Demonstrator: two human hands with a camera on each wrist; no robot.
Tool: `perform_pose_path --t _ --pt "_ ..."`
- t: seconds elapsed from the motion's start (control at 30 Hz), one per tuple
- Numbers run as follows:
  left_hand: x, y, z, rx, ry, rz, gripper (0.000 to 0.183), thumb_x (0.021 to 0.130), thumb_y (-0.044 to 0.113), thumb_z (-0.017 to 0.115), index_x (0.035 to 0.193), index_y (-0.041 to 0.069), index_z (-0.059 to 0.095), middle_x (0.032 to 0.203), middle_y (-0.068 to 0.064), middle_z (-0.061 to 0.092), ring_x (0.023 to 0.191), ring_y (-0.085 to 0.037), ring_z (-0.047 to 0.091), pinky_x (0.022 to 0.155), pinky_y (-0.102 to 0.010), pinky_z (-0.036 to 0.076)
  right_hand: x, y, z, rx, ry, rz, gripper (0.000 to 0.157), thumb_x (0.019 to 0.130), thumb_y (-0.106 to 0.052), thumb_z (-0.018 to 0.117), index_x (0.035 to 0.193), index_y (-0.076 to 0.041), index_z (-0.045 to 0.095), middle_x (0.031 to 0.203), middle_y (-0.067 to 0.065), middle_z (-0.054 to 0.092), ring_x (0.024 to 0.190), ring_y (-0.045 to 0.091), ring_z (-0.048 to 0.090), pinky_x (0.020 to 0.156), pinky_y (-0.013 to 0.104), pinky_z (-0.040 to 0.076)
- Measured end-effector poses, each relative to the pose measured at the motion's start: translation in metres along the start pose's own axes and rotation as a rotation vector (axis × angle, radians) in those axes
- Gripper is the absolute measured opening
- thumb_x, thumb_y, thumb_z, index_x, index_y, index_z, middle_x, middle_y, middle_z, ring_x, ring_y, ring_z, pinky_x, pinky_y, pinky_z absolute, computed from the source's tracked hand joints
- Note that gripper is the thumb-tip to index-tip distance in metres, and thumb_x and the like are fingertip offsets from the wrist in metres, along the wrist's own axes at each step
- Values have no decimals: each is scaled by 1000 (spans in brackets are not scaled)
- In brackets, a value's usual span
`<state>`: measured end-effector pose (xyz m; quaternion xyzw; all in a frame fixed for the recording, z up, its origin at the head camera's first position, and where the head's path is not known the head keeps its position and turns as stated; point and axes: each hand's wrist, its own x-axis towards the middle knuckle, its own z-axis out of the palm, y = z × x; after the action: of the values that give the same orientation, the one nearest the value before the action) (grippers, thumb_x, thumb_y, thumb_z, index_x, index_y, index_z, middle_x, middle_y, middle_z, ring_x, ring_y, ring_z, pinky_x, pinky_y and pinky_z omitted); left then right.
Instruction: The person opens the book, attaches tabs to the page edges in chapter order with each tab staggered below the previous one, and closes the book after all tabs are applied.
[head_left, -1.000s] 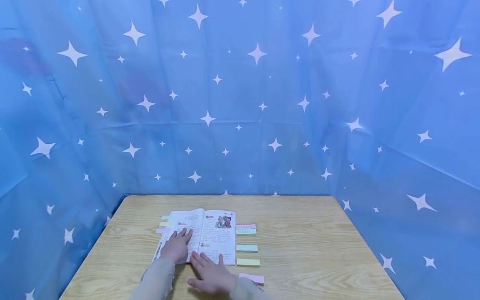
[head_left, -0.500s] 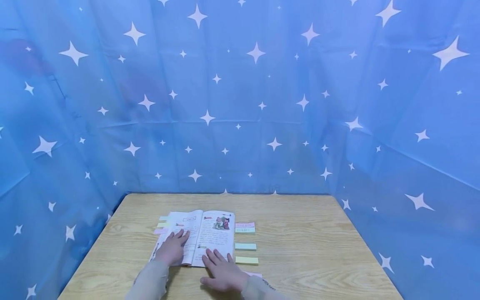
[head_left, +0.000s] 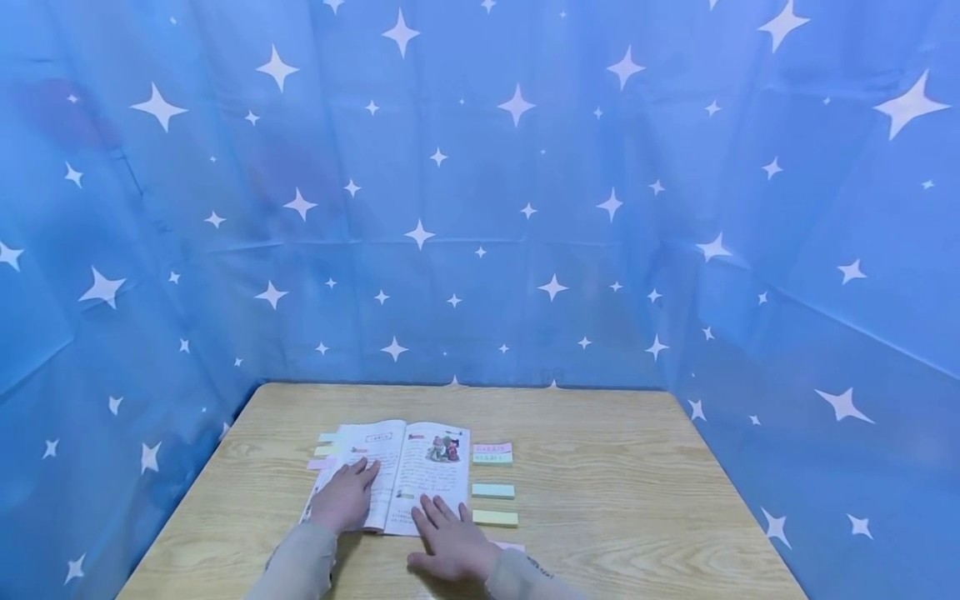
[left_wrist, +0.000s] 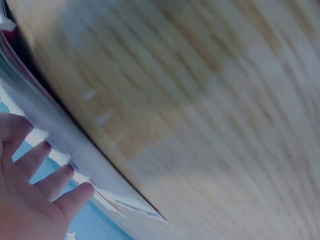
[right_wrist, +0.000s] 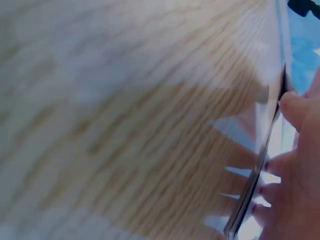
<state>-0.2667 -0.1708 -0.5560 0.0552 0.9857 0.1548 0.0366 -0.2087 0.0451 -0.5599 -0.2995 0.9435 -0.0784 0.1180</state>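
An open book [head_left: 431,479] lies on the wooden table, with printed text and a coloured picture on its right page. My left hand [head_left: 343,497] rests on the left page, fingers spread and mostly straight. My right hand [head_left: 452,537] lies over the lower part of the right page, fingers fanned out and the thumb off the page toward the left. In the left wrist view, the fingers [left_wrist: 55,180] reach over the book's edge [left_wrist: 100,150]. The right wrist view has the right hand [right_wrist: 295,175] at the book's edge too. Neither hand grips anything.
Sticky tabs [head_left: 322,451] stick out from the book's left side. To its right lie several sticky note pads: pink and green [head_left: 492,452], another green [head_left: 492,492], yellow [head_left: 495,518], and a pink one [head_left: 512,547] partly behind the right hand. A starry blue curtain [head_left: 480,208] surrounds the table.
My right hand has moved rightward from near the book's lower middle onto the lower right page, fingers still spread. The left hand stays on the left page, shifted slightly left.
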Motion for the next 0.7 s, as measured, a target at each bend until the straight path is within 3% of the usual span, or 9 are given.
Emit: perform_pose_path --t 0.13,0.27,0.4,0.57,0.7 --pt "0 4 7 0 69 1 42 90 33 43 129 16 46 133 -16 39 119 -44 32 92 -59 29 2 -1 3 -34 -11 3 74 82 -66 26 141 -21 22 146 1 16 131 21 15 101 53 17" --pt "-1 13 13 -18 63 -14 48 89 42 43 133 22 41 137 -16 33 121 -47 25 90 -66 22 4 0 3 -35 -25 -4 73 83 -66 26 140 -22 23 146 1 15 131 21 15 101 53 18" --pt "-1 22 18 5 58 14 53 86 48 46 133 25 40 140 -14 29 124 -46 21 90 -69 16 4 2 -2 9 -37 -20 70 84 -64 26 140 -22 25 145 0 17 131 20 16 100 53 21" --pt "-3 34 20 53 81 93 53 83 52 47 131 29 43 141 -8 29 127 -38 22 90 -69 13 4 11 -19 0 39 -40 69 85 -62 29 138 -18 30 144 3 23 130 24 21 98 55 25" --pt "-3 39 22 56 83 120 52 83 54 46 129 32 44 141 -6 29 128 -36 20 92 -69 12 4 33 -39 -35 100 -17 67 85 -59 36 136 -16 34 143 7 24 128 27 24 96 55 27"
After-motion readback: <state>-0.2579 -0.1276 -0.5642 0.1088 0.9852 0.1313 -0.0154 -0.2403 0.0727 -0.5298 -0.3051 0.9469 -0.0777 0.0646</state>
